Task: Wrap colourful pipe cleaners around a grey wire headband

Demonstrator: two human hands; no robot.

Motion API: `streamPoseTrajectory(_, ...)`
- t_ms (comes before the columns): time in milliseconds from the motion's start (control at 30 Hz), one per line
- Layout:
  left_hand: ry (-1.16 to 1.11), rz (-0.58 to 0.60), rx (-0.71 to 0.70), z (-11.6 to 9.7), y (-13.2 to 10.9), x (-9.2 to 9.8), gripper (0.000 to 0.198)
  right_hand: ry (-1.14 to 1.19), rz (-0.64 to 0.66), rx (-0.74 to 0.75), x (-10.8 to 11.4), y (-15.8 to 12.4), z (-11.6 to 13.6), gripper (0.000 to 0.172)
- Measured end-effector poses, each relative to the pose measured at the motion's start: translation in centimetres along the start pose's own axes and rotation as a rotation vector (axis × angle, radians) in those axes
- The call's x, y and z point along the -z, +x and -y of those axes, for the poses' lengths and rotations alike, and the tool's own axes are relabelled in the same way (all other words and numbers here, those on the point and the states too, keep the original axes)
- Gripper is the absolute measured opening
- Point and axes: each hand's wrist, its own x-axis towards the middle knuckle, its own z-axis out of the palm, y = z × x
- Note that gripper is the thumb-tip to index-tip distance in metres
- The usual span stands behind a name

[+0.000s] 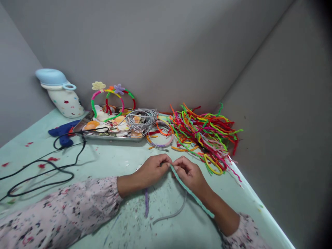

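A mint-green pipe cleaner (193, 193) runs from my fingertips down along my right forearm. My left hand (153, 171) is closed in a pinch at its upper end. Close beside it, my right hand (190, 174) pinches the same end, thumb and forefinger nearly touching those of the left. A grey cord (169, 217) emerges from under my right hand and curves to the left over the table; its upper part is hidden by the hands. Below my left wrist a purple pipe cleaner (146, 204) hangs or lies, its top out of sight.
Behind my hands, a metal tray (116, 138) holds shell-like pieces, a grey coil (144, 119) and flowered hoops (120, 100). A pipe cleaner heap (204, 135) lies right. Left are a blue glue gun (64, 133), a looping black cable (59, 169) and a white bottle (64, 100).
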Motion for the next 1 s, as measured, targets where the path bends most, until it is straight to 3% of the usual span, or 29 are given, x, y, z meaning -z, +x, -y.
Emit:
streamPoseTrajectory(133, 0.027, 0.001, -0.008, 0.0, 0.0, -0.1, 0.019, 0.158, 0.043, -0.110, -0.1, 0.3, -0.5, 0.012)
streamPoseTrajectory(567, 0.099, 0.024, -0.028, 0.0, 0.0, -0.1, 0.023, 0.254, 0.129, -0.192, 0.2, 0.5, 0.4, 0.014)
streamPoseTrajectory(1000, 0.126, 0.025, -0.037, 0.1, -0.1, -0.1, 0.023, 0.080, 0.076, -0.107, -0.3, 0.3, -0.5, 0.005)
